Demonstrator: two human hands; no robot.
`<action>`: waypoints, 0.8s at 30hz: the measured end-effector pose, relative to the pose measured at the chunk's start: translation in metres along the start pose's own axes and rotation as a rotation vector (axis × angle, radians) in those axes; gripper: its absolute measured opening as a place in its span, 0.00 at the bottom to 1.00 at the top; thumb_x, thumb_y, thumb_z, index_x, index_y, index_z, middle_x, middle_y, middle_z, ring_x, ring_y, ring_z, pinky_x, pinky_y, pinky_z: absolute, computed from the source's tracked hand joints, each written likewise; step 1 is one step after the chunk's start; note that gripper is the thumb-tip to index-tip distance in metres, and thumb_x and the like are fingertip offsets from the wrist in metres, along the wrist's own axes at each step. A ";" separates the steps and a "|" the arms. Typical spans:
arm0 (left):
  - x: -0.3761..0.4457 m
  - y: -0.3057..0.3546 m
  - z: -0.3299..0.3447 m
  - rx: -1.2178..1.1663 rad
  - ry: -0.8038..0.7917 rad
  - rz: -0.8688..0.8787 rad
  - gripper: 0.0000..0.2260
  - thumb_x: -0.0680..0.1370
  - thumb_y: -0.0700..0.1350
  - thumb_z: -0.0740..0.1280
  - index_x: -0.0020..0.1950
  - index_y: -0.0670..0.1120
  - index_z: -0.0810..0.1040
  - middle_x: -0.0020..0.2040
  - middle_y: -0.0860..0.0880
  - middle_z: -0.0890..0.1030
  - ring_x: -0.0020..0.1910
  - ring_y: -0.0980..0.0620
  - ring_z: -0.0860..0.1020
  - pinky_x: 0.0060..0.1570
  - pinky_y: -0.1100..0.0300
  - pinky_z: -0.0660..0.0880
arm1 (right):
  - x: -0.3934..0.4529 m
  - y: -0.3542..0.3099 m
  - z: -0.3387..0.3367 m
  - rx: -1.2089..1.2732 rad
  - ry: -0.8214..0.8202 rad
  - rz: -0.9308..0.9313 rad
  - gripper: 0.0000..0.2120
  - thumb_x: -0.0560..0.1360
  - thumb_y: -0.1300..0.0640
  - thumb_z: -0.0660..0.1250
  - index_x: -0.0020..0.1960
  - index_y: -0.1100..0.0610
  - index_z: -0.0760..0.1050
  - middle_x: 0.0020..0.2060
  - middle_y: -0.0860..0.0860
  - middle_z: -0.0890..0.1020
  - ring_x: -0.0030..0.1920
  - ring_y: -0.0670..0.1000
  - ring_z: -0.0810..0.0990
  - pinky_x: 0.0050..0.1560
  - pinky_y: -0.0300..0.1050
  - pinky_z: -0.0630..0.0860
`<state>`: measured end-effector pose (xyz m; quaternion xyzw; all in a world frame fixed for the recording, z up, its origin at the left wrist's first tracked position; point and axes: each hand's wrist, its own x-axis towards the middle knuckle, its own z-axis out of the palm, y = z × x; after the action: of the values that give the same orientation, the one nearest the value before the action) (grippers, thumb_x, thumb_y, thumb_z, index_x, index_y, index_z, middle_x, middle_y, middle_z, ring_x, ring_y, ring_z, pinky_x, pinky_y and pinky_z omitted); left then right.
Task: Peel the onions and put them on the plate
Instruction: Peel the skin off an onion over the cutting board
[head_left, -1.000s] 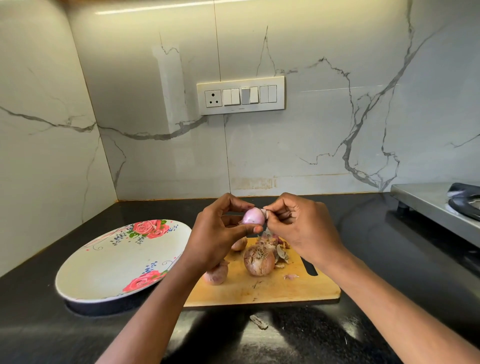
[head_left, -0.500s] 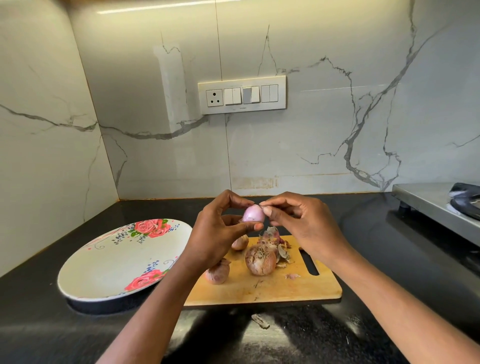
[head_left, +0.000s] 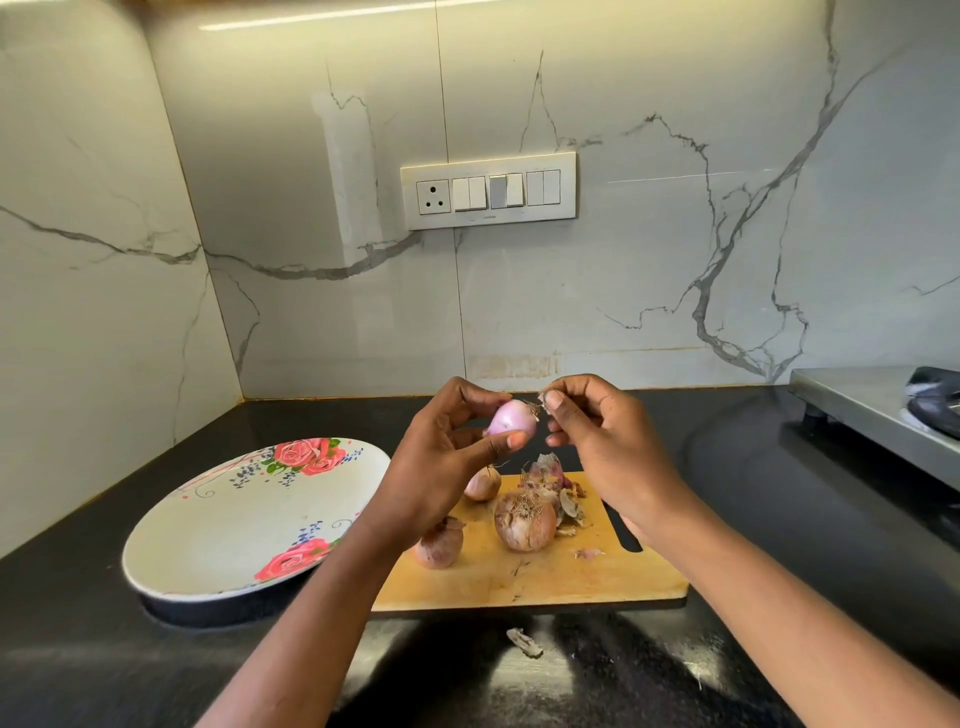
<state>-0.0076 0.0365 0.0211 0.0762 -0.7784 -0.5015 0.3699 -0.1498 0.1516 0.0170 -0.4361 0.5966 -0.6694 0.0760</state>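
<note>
Waiting bare at the left on the table (head_left: 779, 519): the plate (head_left: 218, 530); lying unpeeled on the cutting board (head_left: 545, 577): three onions (head_left: 523, 522); steadying the nearly peeled onion (head_left: 511, 417) above: left hand (head_left: 441, 467), fingers clamped; pinching off a skin scrap (head_left: 543, 399): right hand (head_left: 608, 452).

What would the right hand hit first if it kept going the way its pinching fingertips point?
The right hand points left, pinching a skin scrap. First contact would likely be the peeled onion held in the left hand, a small gap away, though depth is unclear.
</note>
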 end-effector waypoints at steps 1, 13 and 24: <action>0.000 0.000 -0.001 -0.006 0.008 -0.012 0.16 0.72 0.47 0.75 0.56 0.45 0.77 0.57 0.50 0.84 0.58 0.52 0.83 0.57 0.55 0.81 | 0.001 0.001 -0.002 0.047 0.004 0.037 0.05 0.82 0.56 0.66 0.51 0.55 0.80 0.36 0.45 0.82 0.36 0.43 0.81 0.47 0.43 0.80; 0.001 0.000 0.000 0.077 0.064 -0.034 0.16 0.70 0.51 0.75 0.56 0.50 0.78 0.55 0.55 0.84 0.54 0.59 0.83 0.49 0.66 0.79 | 0.002 0.003 -0.021 -0.239 -0.164 -0.010 0.06 0.76 0.50 0.73 0.52 0.49 0.83 0.44 0.44 0.86 0.48 0.44 0.84 0.49 0.40 0.81; 0.002 -0.006 0.001 0.211 0.036 -0.019 0.14 0.72 0.47 0.77 0.55 0.54 0.78 0.56 0.57 0.82 0.56 0.60 0.81 0.56 0.62 0.80 | -0.002 -0.009 -0.016 0.154 -0.116 0.174 0.13 0.72 0.64 0.76 0.54 0.62 0.79 0.42 0.58 0.87 0.41 0.54 0.87 0.42 0.41 0.84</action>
<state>-0.0111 0.0334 0.0172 0.1309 -0.8193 -0.4189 0.3689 -0.1558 0.1673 0.0253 -0.4136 0.5735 -0.6778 0.2015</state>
